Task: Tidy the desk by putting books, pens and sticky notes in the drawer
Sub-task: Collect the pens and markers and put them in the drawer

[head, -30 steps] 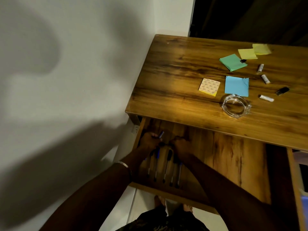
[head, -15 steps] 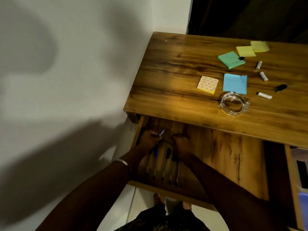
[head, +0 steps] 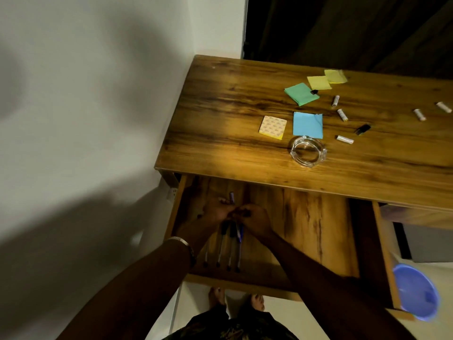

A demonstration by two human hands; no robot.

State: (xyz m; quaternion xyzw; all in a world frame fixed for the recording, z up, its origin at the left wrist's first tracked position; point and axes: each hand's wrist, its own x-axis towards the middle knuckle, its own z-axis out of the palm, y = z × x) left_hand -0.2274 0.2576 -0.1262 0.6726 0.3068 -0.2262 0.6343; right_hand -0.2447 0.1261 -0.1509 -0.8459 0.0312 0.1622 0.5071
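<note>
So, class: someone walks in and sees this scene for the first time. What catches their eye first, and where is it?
Both hands, left hand and right hand, meet over a bunch of pens at the left end of the open drawer. Above it, bright sticky notes and a glass ashtray lie on the desk.

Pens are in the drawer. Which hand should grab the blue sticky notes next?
Right, probably. The blue sticky notes lie on the desk up and right of both hands. The right hand is on that side; the left hand would have to cross over it.
</note>
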